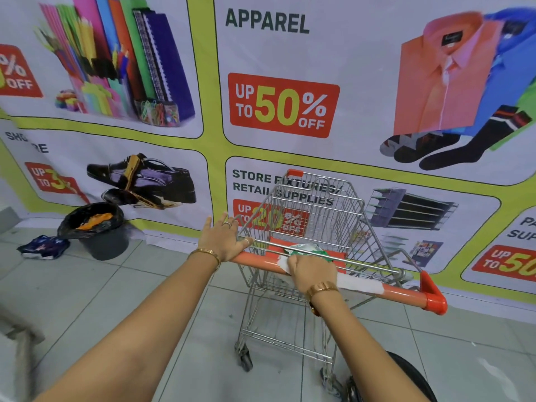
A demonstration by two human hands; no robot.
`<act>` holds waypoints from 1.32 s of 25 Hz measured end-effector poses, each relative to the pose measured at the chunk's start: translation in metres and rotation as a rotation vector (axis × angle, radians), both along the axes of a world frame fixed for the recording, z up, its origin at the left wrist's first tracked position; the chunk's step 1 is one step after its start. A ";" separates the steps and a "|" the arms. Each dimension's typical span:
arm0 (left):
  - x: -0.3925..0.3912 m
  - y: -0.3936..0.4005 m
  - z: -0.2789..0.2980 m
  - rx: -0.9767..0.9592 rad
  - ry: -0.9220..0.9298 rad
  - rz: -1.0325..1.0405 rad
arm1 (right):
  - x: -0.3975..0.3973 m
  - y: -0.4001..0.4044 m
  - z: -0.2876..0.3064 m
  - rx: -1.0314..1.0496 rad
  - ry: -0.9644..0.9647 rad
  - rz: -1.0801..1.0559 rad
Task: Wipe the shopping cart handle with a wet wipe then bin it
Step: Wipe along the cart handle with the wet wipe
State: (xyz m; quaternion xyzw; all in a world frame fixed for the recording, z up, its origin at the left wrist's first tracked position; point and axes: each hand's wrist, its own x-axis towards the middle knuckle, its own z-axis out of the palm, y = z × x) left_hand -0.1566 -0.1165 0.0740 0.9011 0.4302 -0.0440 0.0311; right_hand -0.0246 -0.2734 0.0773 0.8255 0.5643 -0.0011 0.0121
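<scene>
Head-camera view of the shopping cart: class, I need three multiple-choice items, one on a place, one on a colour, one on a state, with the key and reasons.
1. Where does the bin stand?
A. On the floor left of the cart, against the banner
B. Inside the cart
C. Right of the cart

2. What colour is the cart handle?
A. Blue
B. Orange-red
C. Green

3. What is the right hand doing?
A. Hanging free
B. Pressing a white wet wipe onto the handle
C. Reaching into the bin

Key:
1 A: the bin, lined with a black bag, sits left of the cart.
2 B: the cart handle is orange-red.
3 B: the right hand covers the wet wipe on the bar; the left hand rests at the bar's left end.
</scene>
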 end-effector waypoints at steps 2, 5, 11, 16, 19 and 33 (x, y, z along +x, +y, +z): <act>-0.001 0.002 -0.002 0.008 0.008 0.013 | -0.017 0.014 0.000 -0.017 -0.012 0.101; -0.003 0.008 -0.005 0.013 0.014 0.022 | -0.018 0.014 -0.004 0.034 0.007 0.088; -0.002 0.009 -0.006 0.009 -0.005 0.018 | 0.032 -0.043 -0.007 0.027 -0.103 -0.154; 0.000 0.007 -0.005 0.035 0.002 0.026 | -0.003 -0.001 -0.007 0.084 0.004 -0.066; 0.000 0.013 -0.007 0.040 0.004 0.041 | -0.024 0.022 -0.010 0.137 0.049 0.021; 0.047 -0.023 -0.005 -0.141 -0.108 -0.048 | 0.014 -0.011 0.001 0.088 0.028 -0.104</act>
